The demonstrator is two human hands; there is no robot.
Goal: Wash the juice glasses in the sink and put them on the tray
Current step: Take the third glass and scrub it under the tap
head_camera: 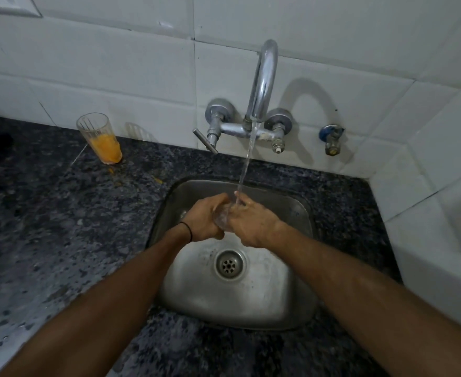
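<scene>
Over the steel sink I hold a clear juice glass under the running tap. My left hand grips the glass from the left. My right hand wraps it from the right, fingers up at the rim where the water stream lands. Most of the glass is hidden between the two hands. A second juice glass, partly filled with orange juice, stands upright on the dark counter at the back left, against the wall tiles. No tray is in view.
The speckled dark granite counter surrounds the sink, with orange drips near the full glass. A lever handle juts from the tap's left valve. A small blue valve sits on the wall to the right. White tiled walls close the back and right.
</scene>
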